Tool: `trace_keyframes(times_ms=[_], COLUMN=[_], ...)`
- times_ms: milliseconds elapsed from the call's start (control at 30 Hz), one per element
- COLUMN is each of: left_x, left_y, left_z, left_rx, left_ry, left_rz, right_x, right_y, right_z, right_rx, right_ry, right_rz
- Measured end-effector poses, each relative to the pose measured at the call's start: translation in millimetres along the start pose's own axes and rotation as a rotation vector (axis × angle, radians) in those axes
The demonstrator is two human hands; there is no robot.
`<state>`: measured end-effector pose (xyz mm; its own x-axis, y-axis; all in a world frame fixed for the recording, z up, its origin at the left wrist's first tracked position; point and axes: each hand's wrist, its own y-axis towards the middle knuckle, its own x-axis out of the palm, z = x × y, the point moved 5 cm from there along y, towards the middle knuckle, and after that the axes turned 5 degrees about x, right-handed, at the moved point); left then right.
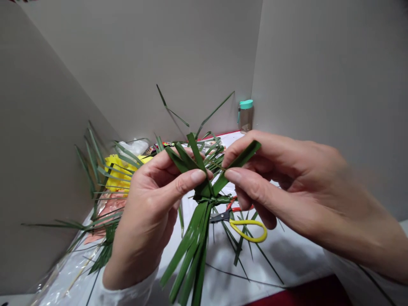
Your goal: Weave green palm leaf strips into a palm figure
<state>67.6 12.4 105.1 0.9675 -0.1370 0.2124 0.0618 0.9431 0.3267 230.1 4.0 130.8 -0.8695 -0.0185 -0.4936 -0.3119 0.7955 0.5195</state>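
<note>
Your left hand pinches a flat green palm-leaf weave, fingers closed; your right hand grips a narrow green strip. Looks mid-weave; strip calls for folding.

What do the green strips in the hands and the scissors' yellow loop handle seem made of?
The green strips look like fresh palm leaf: slightly glossy, with fine lengthwise veins. The yellow loop handle looks like smooth plastic or rubber; its even colour and soft shine leave open which.
</note>
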Motion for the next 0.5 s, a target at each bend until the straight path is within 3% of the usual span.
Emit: trace_keyframes(times_ms=[500], left_x=[0.5], left_y=[-1.4], left_z=[4.6], left_rx=[0.046], left_ry=[0.029], left_rz=[0.06], right_x=[-4.3], right_y=[-7.7], right_z=[-5.1], right_rx=[-0.068], right_ry=[-0.124], right_rz=[0.011])
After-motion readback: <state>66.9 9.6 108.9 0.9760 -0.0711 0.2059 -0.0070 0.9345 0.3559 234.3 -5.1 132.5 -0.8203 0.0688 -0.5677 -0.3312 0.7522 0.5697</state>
